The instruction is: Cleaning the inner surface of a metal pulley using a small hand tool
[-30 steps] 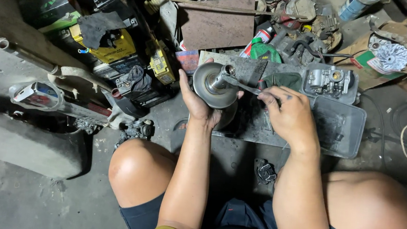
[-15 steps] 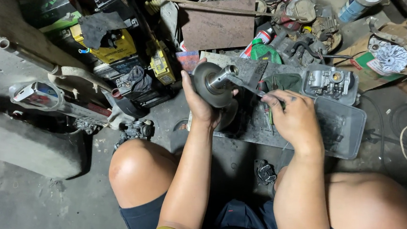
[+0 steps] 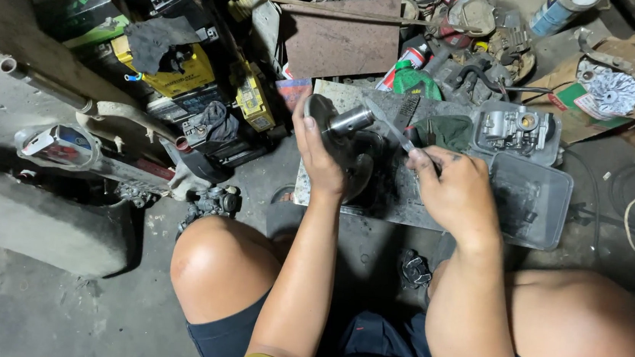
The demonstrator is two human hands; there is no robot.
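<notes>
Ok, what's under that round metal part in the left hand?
Under the round metal part, held up by the left hand, lies a grimy grey work board on the floor. The palm and the part itself cover whatever sits directly below.

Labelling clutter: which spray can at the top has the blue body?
The spray can at the top right edge, beside the cardboard. The other can, near the rusty plate, is red, white and green.
</notes>
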